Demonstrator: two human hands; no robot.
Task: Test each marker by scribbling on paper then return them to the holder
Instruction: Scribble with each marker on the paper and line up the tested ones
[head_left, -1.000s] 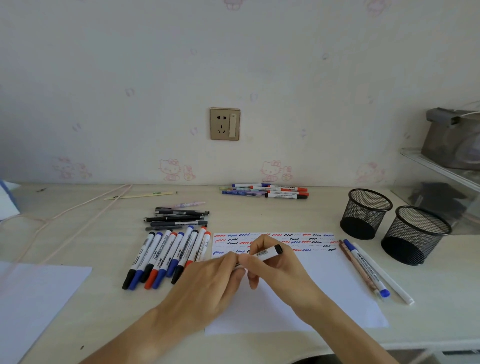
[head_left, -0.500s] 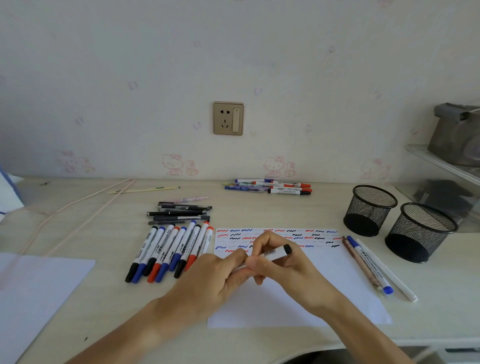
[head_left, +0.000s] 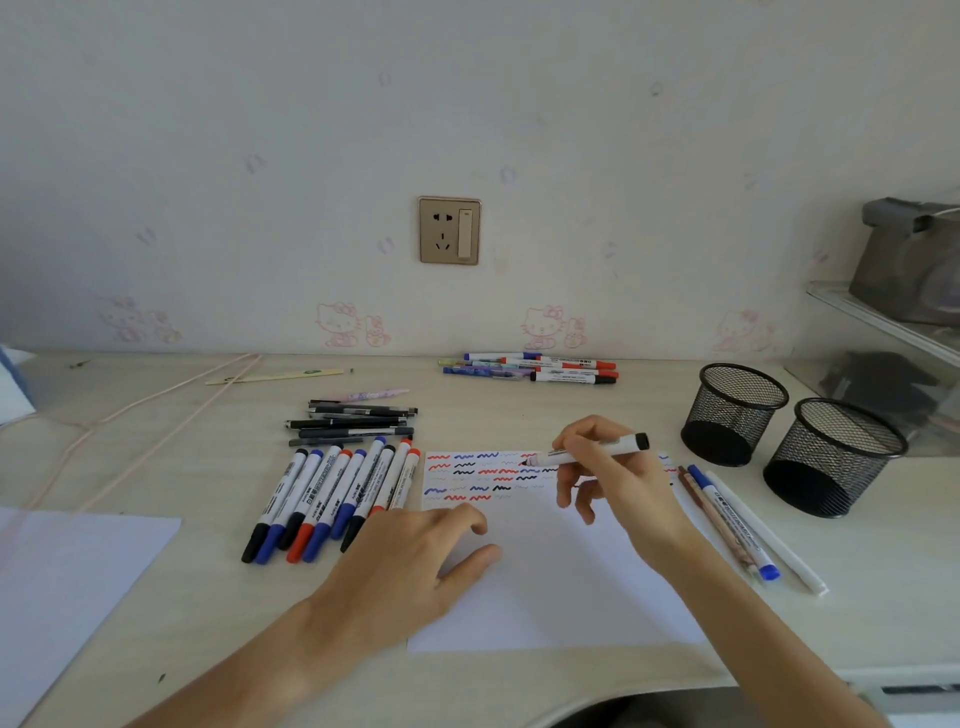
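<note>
Marker (head_left: 587, 453), pinched in the right hand (head_left: 618, 478), lies crosswise with its tip leftward over the paper (head_left: 550, 582), which the relaxed left hand (head_left: 410, 571) steadies.

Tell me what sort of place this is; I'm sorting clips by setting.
Probably a desk in a home, perhaps a child's room: cartoon-cat wallpaper behind a pale desk, a wall socket, and two mesh pen holders beside rows of markers.

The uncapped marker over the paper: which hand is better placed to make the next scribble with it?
The right hand. It already grips the marker with its tip at the scribbled rows of the paper. The left hand rests on the paper's left edge, so it suits steadying the sheet.
</note>
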